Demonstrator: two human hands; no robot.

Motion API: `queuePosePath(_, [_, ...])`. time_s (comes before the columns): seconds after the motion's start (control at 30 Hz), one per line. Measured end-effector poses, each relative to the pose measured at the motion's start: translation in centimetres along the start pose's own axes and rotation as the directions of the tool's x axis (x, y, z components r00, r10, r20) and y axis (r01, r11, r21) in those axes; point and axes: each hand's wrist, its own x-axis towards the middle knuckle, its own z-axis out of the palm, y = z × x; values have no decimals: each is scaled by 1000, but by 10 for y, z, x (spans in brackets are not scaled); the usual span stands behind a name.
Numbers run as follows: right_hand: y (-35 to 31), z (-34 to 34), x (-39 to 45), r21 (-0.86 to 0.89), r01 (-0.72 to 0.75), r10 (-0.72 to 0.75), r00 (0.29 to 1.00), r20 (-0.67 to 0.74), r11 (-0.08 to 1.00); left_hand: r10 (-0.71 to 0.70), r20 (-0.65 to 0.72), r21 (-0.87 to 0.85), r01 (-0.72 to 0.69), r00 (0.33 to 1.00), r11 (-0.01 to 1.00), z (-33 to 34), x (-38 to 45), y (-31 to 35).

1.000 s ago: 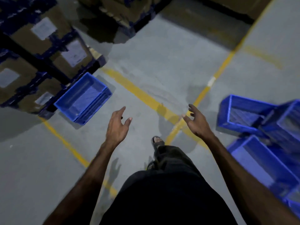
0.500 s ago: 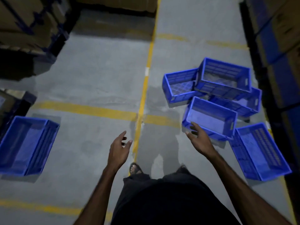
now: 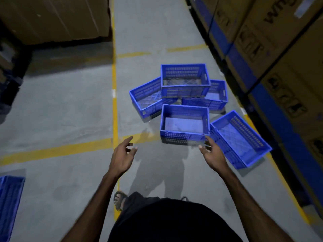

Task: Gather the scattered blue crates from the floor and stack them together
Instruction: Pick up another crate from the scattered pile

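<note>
Head view: both hands spread and empty, left hand (image 3: 122, 158) over bare grey floor (image 3: 70, 105), right hand (image 3: 212, 154) just at the near rim of the nearest blue crate (image 3: 185, 125). Four more crates (image 3: 185, 81) cluster behind and beside it, close to the cardboard-box racking (image 3: 272, 55); another crate (image 3: 9, 205) lies at the left edge.

The grey concrete floor (image 3: 73, 105) carries yellow painted lines (image 3: 114, 102), one long line running toward 12 o'clock and others crossing it. At about 1 o'clock a cluster of blue crates (image 3: 185, 125) lies on the floor, five of them, close together. One crate (image 3: 185, 81) at the back rests tilted on two others. At 8 o'clock, well apart, another blue crate (image 3: 9, 203) sits at the frame edge.
</note>
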Motion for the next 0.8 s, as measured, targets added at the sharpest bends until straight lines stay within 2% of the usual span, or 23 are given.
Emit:
queuePosePath(0.23, [65,-84,4,123,-97,111,988,-110,988,96,128,99,-109,987,989,79,4,81])
queuePosePath(0.37, [92,-106,9,174,-150,176,974,-145,973,113,159,157,-138,981,978,102,14,110])
queuePosePath(0.53, [105,-117,25,240,-219,252,960,-120,946,127,219,161,-164,967,973,124,35,119])
queuePosePath(0.8, [90,-138,69,132,-302,314,945,-86,944,81,247,124,-114,966,986,168,93,121])
